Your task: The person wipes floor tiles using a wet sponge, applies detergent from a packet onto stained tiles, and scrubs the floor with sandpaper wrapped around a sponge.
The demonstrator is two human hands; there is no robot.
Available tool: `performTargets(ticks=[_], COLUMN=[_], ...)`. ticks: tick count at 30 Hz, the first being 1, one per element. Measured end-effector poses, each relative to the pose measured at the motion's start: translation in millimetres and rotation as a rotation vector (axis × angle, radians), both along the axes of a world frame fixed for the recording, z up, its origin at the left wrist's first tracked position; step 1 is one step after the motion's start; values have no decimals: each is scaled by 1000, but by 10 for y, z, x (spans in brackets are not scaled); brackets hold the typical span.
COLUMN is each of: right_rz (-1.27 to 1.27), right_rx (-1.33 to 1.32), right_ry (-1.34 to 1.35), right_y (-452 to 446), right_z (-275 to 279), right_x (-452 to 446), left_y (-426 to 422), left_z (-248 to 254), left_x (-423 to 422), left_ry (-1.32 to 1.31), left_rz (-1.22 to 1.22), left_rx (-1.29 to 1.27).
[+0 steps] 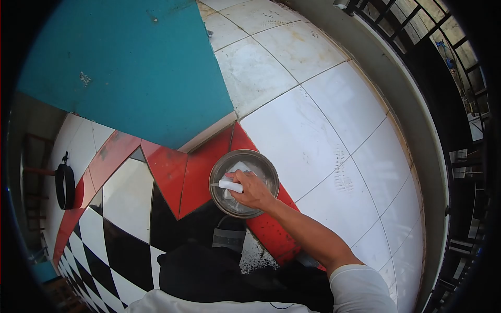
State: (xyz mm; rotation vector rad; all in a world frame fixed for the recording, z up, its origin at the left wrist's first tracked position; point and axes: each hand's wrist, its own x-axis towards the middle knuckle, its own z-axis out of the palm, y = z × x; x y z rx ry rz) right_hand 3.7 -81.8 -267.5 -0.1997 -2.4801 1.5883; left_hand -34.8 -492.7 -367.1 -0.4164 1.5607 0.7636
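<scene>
Teal block (135, 68) stands just beyond the metal bowl (273, 169), which sits on red border tiles (209, 161) near a shod foot (228, 239). White floor tiles (326, 151) open rightward to a grey ledge (383, 73). Right hand (253, 190) closed around a white-handled tool (230, 185) over the bowl's whitish contents (240, 167); left hand out of view, state cannot be told.

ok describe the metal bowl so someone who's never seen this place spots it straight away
Find the big teal surface at upper left, then follow the red tiles rightward from its lowest corner. The metal bowl shows against them, under the right hand holding a white handle. It's silvery, unlike the black ring farther left.
</scene>
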Motion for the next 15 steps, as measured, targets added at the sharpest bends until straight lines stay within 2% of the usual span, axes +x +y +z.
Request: performTargets(ticks=[3, 6, 8, 11, 13, 15], right_rz=[-44, -12, -63, 46, 27, 6], right_rx=[-45, -137, -226, -187, -227, -193], right_ry=[25, -308, -256, -235, -282, -372], right_y=[30, 155, 181, 221, 202, 213], right_z=[275, 622, 545, 468, 441, 353], right_x=[-102, -197, -203, -188, -169, -171], left_y=[151, 191, 168, 134, 195, 467], left_z=[50, 154, 267, 551, 832, 1142], left_x=[-2, 35, 88, 108, 20, -184], left_ry=[20, 18, -21, -179, -350, -335], left_rz=[-29, -93, -170, -408, -633, -749], left_rx=[50, 76, 85, 144, 288, 436])
